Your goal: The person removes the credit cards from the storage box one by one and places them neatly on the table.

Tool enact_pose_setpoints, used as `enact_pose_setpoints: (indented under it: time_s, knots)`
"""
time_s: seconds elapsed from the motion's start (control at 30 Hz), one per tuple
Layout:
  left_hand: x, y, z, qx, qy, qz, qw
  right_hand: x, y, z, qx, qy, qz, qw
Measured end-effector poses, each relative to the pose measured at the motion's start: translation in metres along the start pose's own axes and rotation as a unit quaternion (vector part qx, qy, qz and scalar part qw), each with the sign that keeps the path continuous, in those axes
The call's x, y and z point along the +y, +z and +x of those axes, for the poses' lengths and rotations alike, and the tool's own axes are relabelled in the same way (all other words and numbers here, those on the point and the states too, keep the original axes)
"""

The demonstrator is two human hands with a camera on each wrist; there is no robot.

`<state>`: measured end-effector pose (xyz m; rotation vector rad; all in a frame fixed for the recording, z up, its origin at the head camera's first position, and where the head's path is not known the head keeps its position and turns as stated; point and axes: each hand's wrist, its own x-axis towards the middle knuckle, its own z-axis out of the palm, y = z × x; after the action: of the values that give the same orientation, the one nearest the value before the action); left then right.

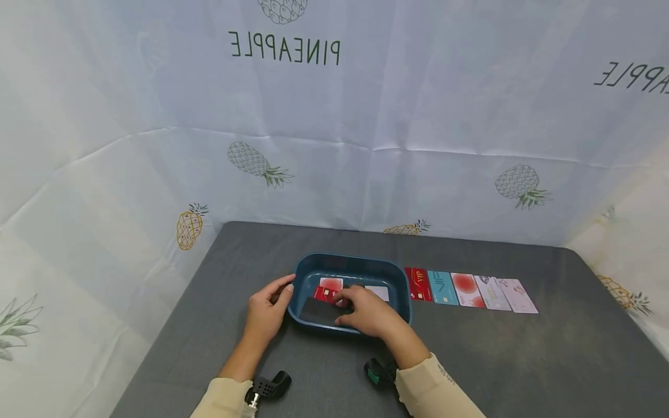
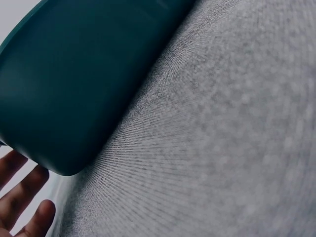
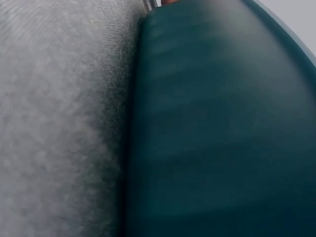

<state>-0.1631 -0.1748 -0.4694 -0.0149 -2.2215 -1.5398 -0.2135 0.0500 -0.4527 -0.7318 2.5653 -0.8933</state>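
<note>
A dark teal tray (image 1: 345,259) holds several cards: a black card (image 1: 316,311) at the front, a red card (image 1: 324,293) behind it, a white card with a red circle (image 1: 331,283) and a plain white card (image 1: 378,293). My left hand (image 1: 265,310) is at the tray's left end, relaxed fingers touching its outer wall, as the left wrist view shows. Reaching over the front rim, my right hand (image 1: 368,312) pinches the black card's right end between thumb and curled fingers. The right wrist view shows mostly the tray's outer wall (image 3: 217,123).
Right of the tray, a row of cards lies on the grey table (image 1: 470,360): red (image 1: 418,284), blue (image 1: 442,288), white with a red circle (image 1: 467,290), whitish (image 1: 492,292) and pink (image 1: 517,296). A pineapple-print curtain (image 1: 366,116) hangs behind.
</note>
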Motion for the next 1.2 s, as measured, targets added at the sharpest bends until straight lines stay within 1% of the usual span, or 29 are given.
enact_pose_setpoints:
  time_s: [0.1, 0.23, 0.33, 0.47, 0.53, 0.63, 0.77, 0.83, 0.97, 1.1, 1.2]
  knots:
    - [-0.0004, -0.0011, 0.0006, -0.003, 0.001, 0.001, 1.0, -0.0007, -0.0017, 0.0029, -0.013, -0.002, -0.007, 0.9999]
    - [-0.0008, -0.003, 0.0016, -0.008, 0.007, 0.001, 0.9999, -0.0014, -0.0027, 0.0063, -0.024, 0.006, -0.01, 0.9996]
    - [-0.0008, -0.0038, 0.0022, -0.01, 0.01, -0.003, 0.9999, -0.0014, -0.0028, 0.0072, -0.026, 0.01, -0.005, 0.9996]
    - [-0.0012, -0.0043, 0.0023, -0.01, 0.013, -0.004, 0.9999, -0.0019, -0.0022, 0.0071, -0.029, 0.002, 0.005, 0.9996]
    - [-0.0013, -0.0045, 0.0016, -0.008, 0.011, -0.003, 0.9999, -0.0021, -0.0014, 0.0071, -0.03, 0.003, 0.0, 0.9995]
    - [-0.0011, -0.0048, -0.0004, -0.009, 0.004, -0.004, 0.9999, -0.0021, 0.0009, 0.0055, -0.017, 0.007, -0.021, 0.9996]
    - [-0.0005, -0.0045, -0.0029, -0.011, -0.002, -0.005, 0.9999, -0.0023, 0.0045, 0.0023, 0.018, 0.018, -0.058, 0.998]
    - [-0.0003, -0.0043, -0.0034, -0.011, -0.002, -0.005, 0.9999, -0.0025, 0.0056, 0.0017, 0.033, 0.033, -0.073, 0.9962]
    - [0.0005, -0.0044, -0.0042, -0.013, -0.002, -0.007, 0.9999, -0.0037, 0.006, 0.001, 0.059, 0.076, -0.092, 0.9911]
    - [0.0015, -0.0044, -0.0044, -0.016, 0.002, -0.009, 0.9998, -0.005, 0.0045, 0.0017, 0.071, 0.105, -0.108, 0.9861]
    - [0.002, -0.0042, -0.0035, -0.015, 0.004, -0.009, 0.9998, -0.0056, 0.0029, 0.0028, 0.074, 0.115, -0.113, 0.9841]
